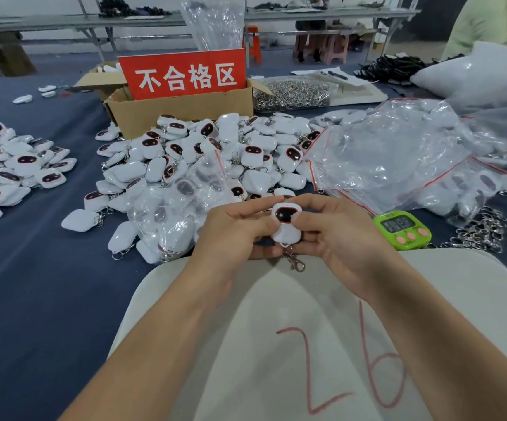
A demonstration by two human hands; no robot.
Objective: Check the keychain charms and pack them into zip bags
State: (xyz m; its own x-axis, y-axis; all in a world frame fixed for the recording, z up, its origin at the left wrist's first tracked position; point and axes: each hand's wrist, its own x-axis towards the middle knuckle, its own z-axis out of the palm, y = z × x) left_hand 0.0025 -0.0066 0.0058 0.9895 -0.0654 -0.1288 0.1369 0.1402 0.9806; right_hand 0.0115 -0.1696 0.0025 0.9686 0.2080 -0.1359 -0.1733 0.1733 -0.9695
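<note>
Facing up, one white keychain charm (286,223) sits pinched between left hand (234,232) and right hand (342,235), fingers of both curled round it, clasp (295,262) dangling over a white cloth (276,344). Loose charm pile (203,153) just behind; zip bags (398,159) to the right; green timer (402,228) beside right hand.

A white plastic keychain charm (286,221) sits at centre frame between the left hand (231,235) and right hand (337,238), over the near edge of the dark blue cloth-covered desk (33,268). Behind it lies a heap of white charms (203,153), and behind that a brown cardboard box (179,113) with a red rectangular sign (182,74) standing in it. A pile of clear plastic zip bags (398,159) spreads to the right. A green square timer (402,229) lies just right of the hands, and a smaller charm heap (12,168) lies at the left edge.
</note>
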